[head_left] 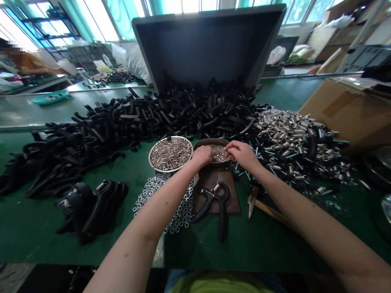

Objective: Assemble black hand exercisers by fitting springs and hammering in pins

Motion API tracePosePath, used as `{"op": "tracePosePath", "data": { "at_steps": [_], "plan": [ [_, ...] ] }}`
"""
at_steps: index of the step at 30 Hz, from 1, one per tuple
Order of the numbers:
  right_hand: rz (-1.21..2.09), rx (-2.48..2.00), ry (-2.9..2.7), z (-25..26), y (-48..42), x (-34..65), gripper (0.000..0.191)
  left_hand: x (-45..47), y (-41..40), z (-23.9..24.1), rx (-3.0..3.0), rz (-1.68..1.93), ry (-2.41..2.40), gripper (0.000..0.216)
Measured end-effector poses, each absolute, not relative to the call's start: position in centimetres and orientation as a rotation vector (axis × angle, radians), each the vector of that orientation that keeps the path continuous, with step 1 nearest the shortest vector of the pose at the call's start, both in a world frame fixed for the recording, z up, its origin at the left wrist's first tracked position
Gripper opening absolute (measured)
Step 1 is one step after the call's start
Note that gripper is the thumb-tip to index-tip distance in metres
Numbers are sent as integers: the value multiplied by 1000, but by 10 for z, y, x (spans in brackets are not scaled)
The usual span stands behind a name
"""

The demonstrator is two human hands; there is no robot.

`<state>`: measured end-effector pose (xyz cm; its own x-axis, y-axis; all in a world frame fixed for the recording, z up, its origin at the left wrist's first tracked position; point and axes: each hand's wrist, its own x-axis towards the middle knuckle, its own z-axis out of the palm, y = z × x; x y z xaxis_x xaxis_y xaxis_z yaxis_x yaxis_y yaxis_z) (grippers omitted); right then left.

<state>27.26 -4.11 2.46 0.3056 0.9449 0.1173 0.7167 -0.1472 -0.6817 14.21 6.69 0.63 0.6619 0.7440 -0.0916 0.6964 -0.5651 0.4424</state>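
Forearms (161, 207) flank a black grip (221, 209); left hand (203, 155) curls, right hand (242, 154) loosely pinches, a bowl (219, 165) between them; holdings unclear.

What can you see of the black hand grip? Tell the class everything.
The black hand grip lies with its two smooth, plastic-looking handles spread apart, ends toward the person. A shiny metal coil sits near its far end. It rests on the brown plate, handle ends reaching past its near edge. Left hand and right hand are off it.
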Motion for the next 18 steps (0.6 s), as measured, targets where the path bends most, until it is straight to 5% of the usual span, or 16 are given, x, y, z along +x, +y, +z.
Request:
{"op": "tracePosePath", "data": {
  "at_steps": [8,18],
  "plan": [
    [1019,-1585,-1296,12,-96,254,15,128,70,12,2100,444,1110,4],
    [1035,-1670,-1390,-3,-91,242,9,60,16,13,1160,650,774,30]
  ]
}}
